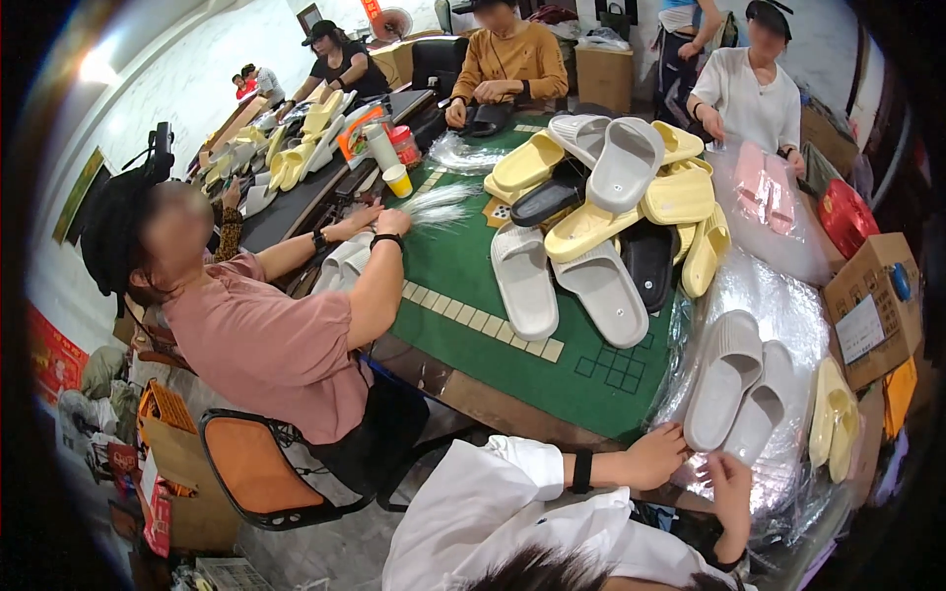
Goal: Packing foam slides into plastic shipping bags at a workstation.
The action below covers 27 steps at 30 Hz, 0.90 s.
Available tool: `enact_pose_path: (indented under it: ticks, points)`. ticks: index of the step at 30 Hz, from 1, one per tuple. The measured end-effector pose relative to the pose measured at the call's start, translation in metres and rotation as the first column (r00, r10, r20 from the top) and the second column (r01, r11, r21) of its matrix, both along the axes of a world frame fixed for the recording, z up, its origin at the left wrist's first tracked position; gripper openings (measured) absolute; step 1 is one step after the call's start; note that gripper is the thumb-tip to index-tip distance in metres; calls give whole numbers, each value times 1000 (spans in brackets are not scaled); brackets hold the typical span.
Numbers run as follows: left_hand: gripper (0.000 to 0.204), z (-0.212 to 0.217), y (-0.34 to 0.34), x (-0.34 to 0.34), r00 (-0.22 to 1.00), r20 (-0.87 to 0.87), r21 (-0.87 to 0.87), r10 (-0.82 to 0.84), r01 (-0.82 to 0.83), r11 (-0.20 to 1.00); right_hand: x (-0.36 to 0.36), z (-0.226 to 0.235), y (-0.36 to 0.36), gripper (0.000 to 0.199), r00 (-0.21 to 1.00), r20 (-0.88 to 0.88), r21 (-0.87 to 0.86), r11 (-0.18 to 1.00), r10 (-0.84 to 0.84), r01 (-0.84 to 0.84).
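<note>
Beyond my fingertips and off to their right a brown cardboard box (pixel 874 307) sits with a white rectangular label on its near face and a round blue sticker near its top corner; further out on that side lies a red bag (pixel 847 215); straight ahead of the fingers, across the table, a pair of pink slippers (pixel 764 184) lies sealed in a clear wrapper; far to the left a red sign hangs low on the wall (pixel 54 355).

My left hand (pixel 655 455) lies with fingers spread and loose, their tips touching the heel of the grey slippers (pixel 737 389) and the crinkled clear plastic bag (pixel 788 325) under them; it clasps nothing that I can see; my right hand (pixel 731 492) is just behind the pair's heels, fingers slightly curled on the plastic edge, but I cannot tell whether they pinch it.

The grey slippers lie side by side just ahead of both hands, toes pointing away; a pile of yellow, grey and black slippers (pixel 601 212) sits further ahead on the green table mat (pixel 463 266).
</note>
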<state>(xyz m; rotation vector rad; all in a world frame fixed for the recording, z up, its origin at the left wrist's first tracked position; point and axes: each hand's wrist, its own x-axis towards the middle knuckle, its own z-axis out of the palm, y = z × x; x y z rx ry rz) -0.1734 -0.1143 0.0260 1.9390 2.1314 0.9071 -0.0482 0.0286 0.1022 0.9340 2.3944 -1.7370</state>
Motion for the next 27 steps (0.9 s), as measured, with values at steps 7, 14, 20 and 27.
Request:
enact_pose_path:
  ticks: [7,14,20,27]
  points:
    - [35,-14,1,1,996,-71,96,48,-41,995,-38,12,48,49,976,35,529,824,215,-201]
    - [35,-14,4,4,999,-31,15,25,-24,1000,-81,-1,66,51,953,166,498,812,255,-304]
    - [36,-17,6,3,998,-57,65,32,-28,998,-95,-14,78,60,971,227,557,808,73,-191]
    - [33,-28,11,4,999,-8,125,36,-35,992,-82,0,69,58,998,56,568,822,15,-44]
